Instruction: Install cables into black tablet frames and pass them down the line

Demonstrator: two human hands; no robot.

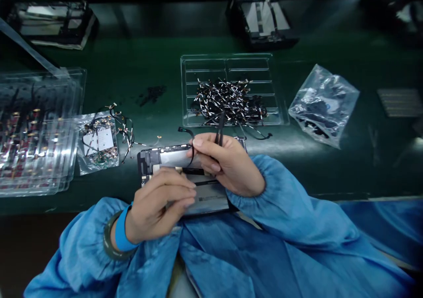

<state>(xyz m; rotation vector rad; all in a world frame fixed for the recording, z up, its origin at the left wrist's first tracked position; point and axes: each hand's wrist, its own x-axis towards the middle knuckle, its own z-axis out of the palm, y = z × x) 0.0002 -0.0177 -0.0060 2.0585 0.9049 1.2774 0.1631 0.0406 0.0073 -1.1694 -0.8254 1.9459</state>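
My right hand (228, 161) is closed, with a thin black cable (191, 146) pinched between thumb and forefinger. Black tweezers (220, 130) are also tucked in that hand, their tips pointing away from me. Below lies an opened flat electronic device, apparently a tablet or phone (175, 157), with a silver-grey panel and dark strips showing; both hands partly hide it. Over its left part hovers my left hand (165, 199), fingers stretched toward the right and thumb beneath them. Nothing shows in its fingers. A blue band (122, 229) circles the left wrist.
Behind the device stands a clear plastic tray (231, 64) heaped with small black cables (228, 99). A plastic bag (324, 104) lies right of it. Loose cables and a bag of parts (99, 143) lie left, beside stacked clear trays (39, 135). Stacked devices (261, 16) sit farther back.
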